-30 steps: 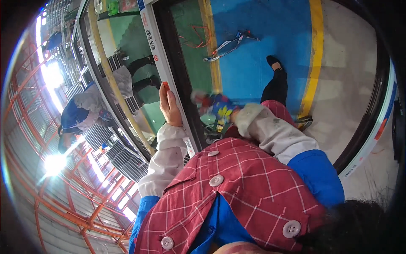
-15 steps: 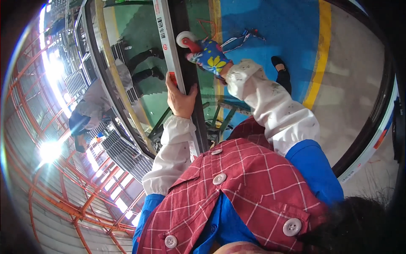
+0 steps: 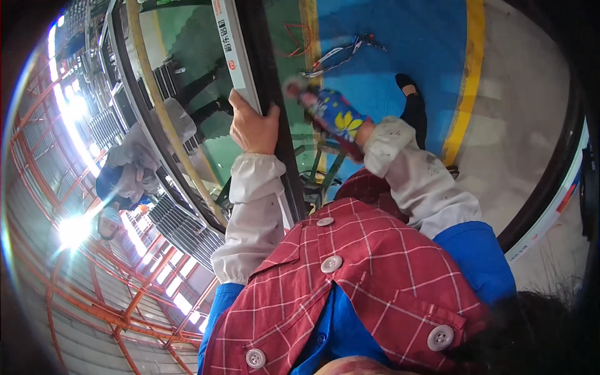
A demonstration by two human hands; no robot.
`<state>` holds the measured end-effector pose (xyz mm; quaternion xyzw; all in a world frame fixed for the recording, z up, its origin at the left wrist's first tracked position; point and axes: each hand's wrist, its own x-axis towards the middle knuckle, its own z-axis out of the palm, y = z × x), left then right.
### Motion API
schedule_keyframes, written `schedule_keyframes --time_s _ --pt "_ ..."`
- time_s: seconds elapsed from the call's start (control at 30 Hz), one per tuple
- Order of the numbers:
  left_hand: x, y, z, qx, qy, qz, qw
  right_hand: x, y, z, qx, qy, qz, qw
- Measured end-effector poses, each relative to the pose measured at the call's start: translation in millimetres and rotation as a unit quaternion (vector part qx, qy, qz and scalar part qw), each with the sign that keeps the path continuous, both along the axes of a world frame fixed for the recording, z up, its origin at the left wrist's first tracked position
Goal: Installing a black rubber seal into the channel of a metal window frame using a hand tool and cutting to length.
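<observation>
My bare left hand (image 3: pixel 254 130) grips the edge of a dark frame (image 3: pixel 265 62), thumb on the dark face and fingers over the side. Along that side runs a strip of pale printed film (image 3: pixel 234 53). My right hand (image 3: pixel 336 115) wears a blue glove with a flower pattern and is closed around a small hand roller (image 3: pixel 292 87), whose red end and wheel are smeared by motion. The roller is just right of the frame, near the dark face; whether it touches cannot be made out. White sleeve covers are on both forearms.
Left of the frame is glass (image 3: pixel 215 140) with a yellow bar (image 3: pixel 147 81) seen through or mirrored in it. A stand (image 3: pixel 325 165) is under the frame. Cables (image 3: pixel 350 53) lie on the blue floor (image 3: pixel 400 31). A person's foot (image 3: pixel 406 83) shows at right; another person (image 3: pixel 128 169) appears at left.
My right hand has moved down and to the right with the roller, now blurred. My left hand still grips the frame, appearing slightly farther left and higher as the view shifted.
</observation>
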<state>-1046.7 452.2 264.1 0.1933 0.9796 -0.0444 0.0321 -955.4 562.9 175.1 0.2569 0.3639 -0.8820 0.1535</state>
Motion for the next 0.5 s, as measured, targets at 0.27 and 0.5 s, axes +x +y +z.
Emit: schedule_keyframes --time_s 0.27,0.5 --pt "15.7 -61.0 0.1 0.286 -0.220 0.031 0.932 -5.2 -37.8 1.1 0.351 0.119 0.034 0.928" --pt "29.9 -70.2 -8.3 0.318 -0.213 -0.020 0.924 -27.4 -30.0 10.7 0.427 0.126 -0.093 0.891"
